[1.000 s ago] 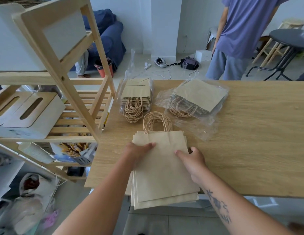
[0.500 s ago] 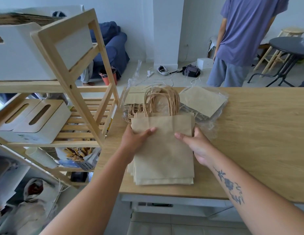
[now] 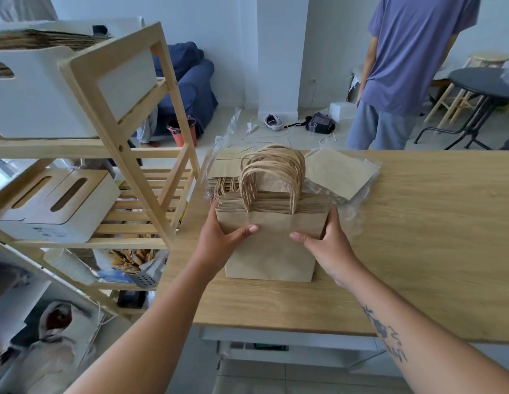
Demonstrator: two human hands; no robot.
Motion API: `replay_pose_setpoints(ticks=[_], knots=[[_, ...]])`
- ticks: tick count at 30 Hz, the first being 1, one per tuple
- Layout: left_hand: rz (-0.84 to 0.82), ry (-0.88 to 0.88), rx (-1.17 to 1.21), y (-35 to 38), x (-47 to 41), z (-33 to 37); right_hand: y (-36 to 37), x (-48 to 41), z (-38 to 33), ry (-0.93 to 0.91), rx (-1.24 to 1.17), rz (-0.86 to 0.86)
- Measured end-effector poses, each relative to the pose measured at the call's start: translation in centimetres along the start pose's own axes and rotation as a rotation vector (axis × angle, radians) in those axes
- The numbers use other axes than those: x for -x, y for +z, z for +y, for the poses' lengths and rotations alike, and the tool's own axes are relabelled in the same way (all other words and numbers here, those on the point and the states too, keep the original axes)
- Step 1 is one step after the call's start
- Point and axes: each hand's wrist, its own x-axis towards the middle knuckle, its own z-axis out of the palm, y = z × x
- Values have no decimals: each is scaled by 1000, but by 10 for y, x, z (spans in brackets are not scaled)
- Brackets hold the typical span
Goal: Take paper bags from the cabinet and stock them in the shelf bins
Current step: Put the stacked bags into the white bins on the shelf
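Note:
A stack of brown paper bags [image 3: 271, 251] with twisted handles stands upright on its bottom edge on the wooden table [image 3: 418, 237]. My left hand [image 3: 219, 240] grips its left side and my right hand [image 3: 327, 243] grips its right side. Behind the stack lie two more bundles of paper bags in clear plastic, one [image 3: 227, 177] at the left and one [image 3: 338, 174] at the right. On the wooden shelf [image 3: 151, 172] to the left, a white bin [image 3: 34, 98] on the top level holds brown paper items.
Two white boxes with slotted wooden lids [image 3: 54, 206] sit on the shelf's middle level. A person in a purple shirt [image 3: 409, 66] stands beyond the table. A black round stool [image 3: 480, 89] is at far right. Clutter lies on the floor at lower left.
The stack lay flat at the table's front edge. Both hands lifted it, slid it further onto the table and tipped it upright, handles pointing up.

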Motion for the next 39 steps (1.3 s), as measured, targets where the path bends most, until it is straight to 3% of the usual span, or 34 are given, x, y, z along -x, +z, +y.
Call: replay_pose_setpoints(ticks=[4, 10, 15, 24, 27, 34, 39], knots=[[-7, 35, -40, 0, -1, 6, -4, -5, 3, -61, 35, 87], [-15, 81, -139, -6, 0, 23, -14, -8, 9, 11, -72, -51], [-221, 66, -311, -30, -8, 54, -21, -8, 12, 70, -60, -150], [-469, 298, -836, -1, -5, 162, -20, -9, 11, 81, 3, -177], [-470, 335, -1099, 10, -5, 183, -21, -7, 11, 59, 26, -197], [-450, 318, -1359, 7, 9, 194, -16, -3, 13, -75, 121, -165], [-330, 368, -1403, -20, 31, 220, -27, -9, -27, -440, 280, -158]])
